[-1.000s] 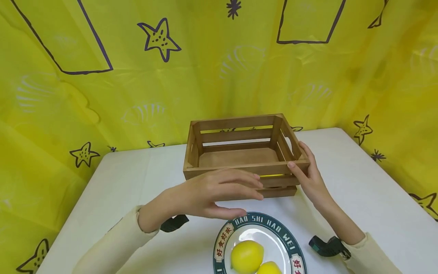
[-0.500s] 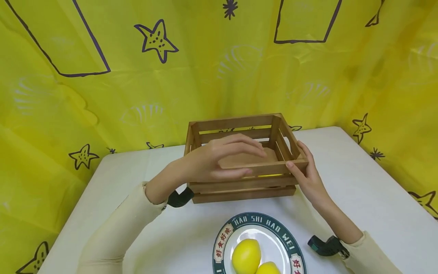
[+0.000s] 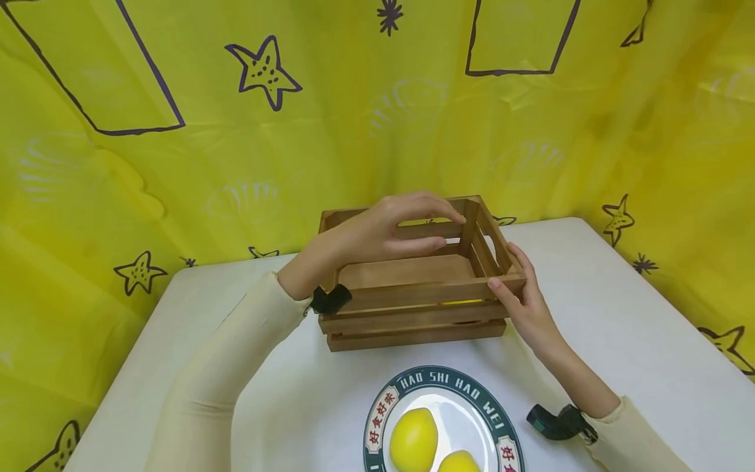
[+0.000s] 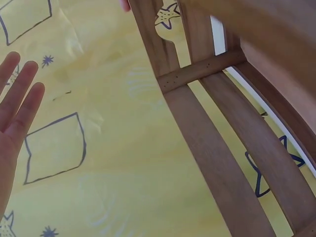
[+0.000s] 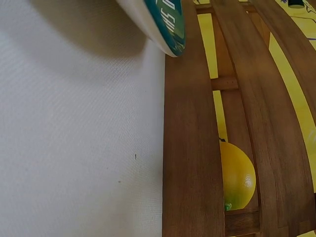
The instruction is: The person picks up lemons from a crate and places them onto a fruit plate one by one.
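A brown slatted wooden crate (image 3: 413, 316) stands at the back middle of the white table. My left hand (image 3: 401, 229) hovers over its opening with nothing in it. In the left wrist view the fingers of this left hand (image 4: 15, 113) are extended and apart from the wood. With thumb in front and fingers on the end panel, my right hand (image 3: 527, 308) holds the crate's front right corner. Through the slats in the right wrist view, a lemon (image 5: 238, 177) shows inside. In front of the crate, a green-rimmed plate (image 3: 439, 378) bears two lemons (image 3: 414, 439).
A white tabletop (image 3: 283, 406) surrounds the crate and plate. Behind it hangs a yellow curtain (image 3: 330, 131) printed with starfish and shells. Black wrist cameras (image 3: 560, 423) are strapped at both sleeves.
My left hand has moved forward from the crate's front side to over its opening. The right hand keeps its hold on the corner. A gap has opened between the two lemons on the plate.
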